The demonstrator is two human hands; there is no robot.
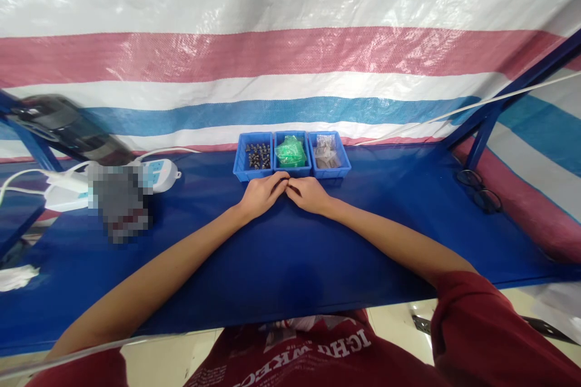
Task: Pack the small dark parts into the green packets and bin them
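My left hand (264, 195) and my right hand (309, 195) meet at the fingertips, just in front of a row of three blue bins. The fingers of both are bent and drawn together in a pinch; anything between the tips is too small or hidden to make out. Nearest to them is the middle bin (293, 173), which holds green pieces in clear plastic bags (291, 152). In the left bin (245, 176) lie several small dark metal parts (258, 156). Clear bags with greyish contents (327, 152) fill the right bin (333, 173).
White power strips (163, 175) with cables lie on the blue table (290, 254) at left, beside a blurred-out dark object (121, 202). A black cylindrical object (68, 124) is behind them. Glasses (480, 190) rest at right. A striped sheet (290, 54) hangs at the back.
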